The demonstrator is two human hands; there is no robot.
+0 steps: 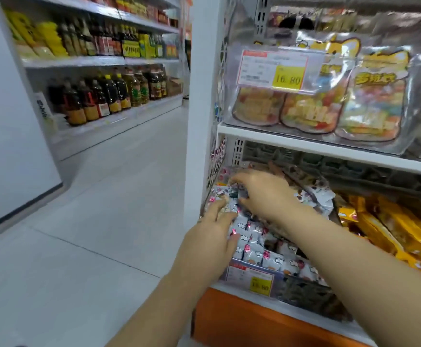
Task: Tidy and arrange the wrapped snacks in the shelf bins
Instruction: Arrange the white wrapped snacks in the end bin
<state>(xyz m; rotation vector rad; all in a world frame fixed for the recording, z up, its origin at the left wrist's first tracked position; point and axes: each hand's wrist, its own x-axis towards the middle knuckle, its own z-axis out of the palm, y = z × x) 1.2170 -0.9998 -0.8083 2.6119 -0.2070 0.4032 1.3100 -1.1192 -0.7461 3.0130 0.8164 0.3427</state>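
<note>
At the nearest edge, a yellow price label (260, 284) is fronting the lower clear bin (230, 265), which is sitting above an orange base panel (242, 321). This bin is holding the white wrapped snacks (254, 246), which are lying in loose, overlapping rows rather than squared stacks. The left hand (212, 234) is lying flat, fingers straight, against the packets at the bin's left side and is gripping nothing. Further in, the right hand (264, 194) is reaching over the rear packets with fingers bent downward; blur is preventing any reading of whether it is pinching a packet. The step in hand is judged to be squaring the rows. For a good result, the operator is advised to be using the flat left hand as a stop, drawing the rear packets toward it with the right, keeping printed faces upward, and pressing lightly, since the wrappers are likely to slide and crumple. Just beside this bin, to the right, a second compartment is holding yellow-orange wrapped bars (392, 229). On the shelf above, an upper clear bin (232, 78) is carrying cartoon-printed snack pouches (377, 96) behind a second price label (274, 68). Across the aisle, cooking oil bottles (109, 96) are standing on far shelving.
</note>
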